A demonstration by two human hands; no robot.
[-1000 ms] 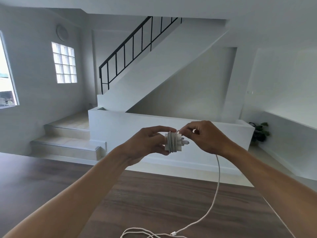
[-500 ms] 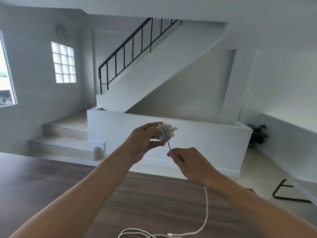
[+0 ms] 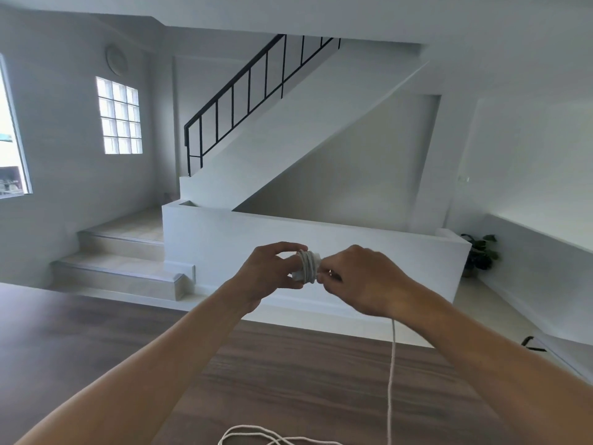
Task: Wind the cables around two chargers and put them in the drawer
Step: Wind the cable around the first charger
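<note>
Left hand [image 3: 268, 273] gripped charger [image 3: 316, 255], mostly hidden by cable [image 3: 391, 380] coils; right hand [image 3: 361, 279] pinched cable beside charger; loose end cut off below.

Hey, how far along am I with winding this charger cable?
Done: several turns of cable sit round the charger. In hand: the left hand holds the charger, the right hand pinches the cable beside it. Left: a loose length hangs to the table and loops there; no second charger or drawer shows.
</note>
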